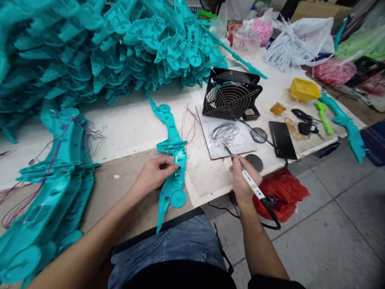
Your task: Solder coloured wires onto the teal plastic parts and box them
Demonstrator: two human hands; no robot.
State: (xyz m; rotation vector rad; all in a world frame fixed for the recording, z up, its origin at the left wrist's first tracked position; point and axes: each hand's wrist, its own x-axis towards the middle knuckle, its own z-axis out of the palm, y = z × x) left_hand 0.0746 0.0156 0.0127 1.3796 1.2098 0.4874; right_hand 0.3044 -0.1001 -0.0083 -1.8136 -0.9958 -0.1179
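My right hand [245, 180] is closed around the white barrel of a soldering iron [252, 184]. The iron's tip points at a tangle of thin grey wire [224, 134] on a white board [215, 150]. Thumb and fingers of my left hand [158, 170] are pinched over a teal plastic shell [171, 136], at what looks like the end of a thin wire [181, 164]. The shell lies lengthwise at the table edge, inner side up, with a flat disc near its lower end. More thin red and purple wires [189, 116] trail off its upper right.
A black fan [231, 94] stands behind the board. Teal shells [120, 52] are heaped at the back; wired ones [60, 160] are stacked left. A solder reel [258, 135], phone [282, 140], keys [308, 128] and yellow tray [304, 89] lie right. A red bag [285, 192] hangs below the edge.
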